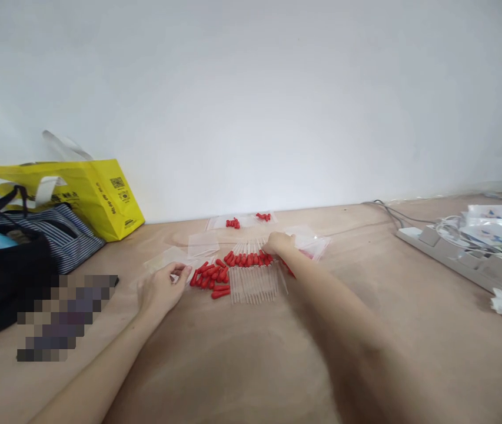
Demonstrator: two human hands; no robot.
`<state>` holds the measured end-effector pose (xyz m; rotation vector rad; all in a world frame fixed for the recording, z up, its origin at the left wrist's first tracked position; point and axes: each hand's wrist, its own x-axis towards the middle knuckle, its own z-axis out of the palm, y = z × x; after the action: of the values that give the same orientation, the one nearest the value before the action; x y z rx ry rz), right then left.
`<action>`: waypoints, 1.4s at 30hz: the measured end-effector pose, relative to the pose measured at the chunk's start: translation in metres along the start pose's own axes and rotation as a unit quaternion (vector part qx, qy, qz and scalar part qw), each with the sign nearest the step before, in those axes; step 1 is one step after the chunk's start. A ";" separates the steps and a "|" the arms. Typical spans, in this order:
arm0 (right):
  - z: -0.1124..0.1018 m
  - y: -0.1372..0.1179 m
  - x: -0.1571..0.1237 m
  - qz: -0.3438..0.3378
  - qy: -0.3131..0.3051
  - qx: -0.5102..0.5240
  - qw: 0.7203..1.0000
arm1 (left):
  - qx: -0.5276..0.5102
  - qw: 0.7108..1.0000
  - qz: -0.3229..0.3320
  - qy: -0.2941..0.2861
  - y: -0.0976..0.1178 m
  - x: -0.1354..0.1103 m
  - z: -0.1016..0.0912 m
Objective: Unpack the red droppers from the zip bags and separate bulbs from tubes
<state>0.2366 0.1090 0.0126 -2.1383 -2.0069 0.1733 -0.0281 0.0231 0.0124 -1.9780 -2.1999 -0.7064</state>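
Observation:
My left hand (162, 287) hovers beside a pile of red rubber bulbs (209, 274), fingers loosely curled and nothing visible between them. My right hand (279, 242) is at the right end of a row of droppers with red bulbs (244, 259), whose clear tubes point away from me. Its fingers are curled in and mostly hidden, so what they hold cannot be made out. Just nearer to me, clear thin tubes (254, 285) lie side by side without bulbs. Clear plastic bags (203, 244) lie flat behind the pile.
Farther back lie more red-bulbed droppers (233, 224) on clear plastic. At left are a yellow bag (100, 200), a striped pouch (63, 232), a black bag (12, 282) and a blurred-out item (65, 318). A white power strip (454, 253) with cables and plastic packets (498, 227) are at right.

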 end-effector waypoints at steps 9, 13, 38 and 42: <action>-0.032 0.015 -0.027 -0.037 -0.053 0.177 0.982 | -0.005 0.966 0.180 0.184 0.028 -0.023 0.011; -0.023 0.030 -0.068 -0.093 -0.038 0.269 0.958 | -0.076 0.946 0.283 0.139 0.059 -0.042 0.018; 0.025 0.042 -0.132 -0.372 0.310 0.061 0.873 | -0.081 0.897 0.412 0.137 0.082 -0.060 0.023; 0.034 0.036 -0.132 -0.375 0.326 0.039 0.867 | -0.085 0.895 0.421 0.122 0.085 -0.062 0.026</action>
<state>0.2553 -0.0221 -0.0360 -0.9995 -2.1280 -0.5059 0.0695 -0.0191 -0.0112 -2.4400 -0.9843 -0.9281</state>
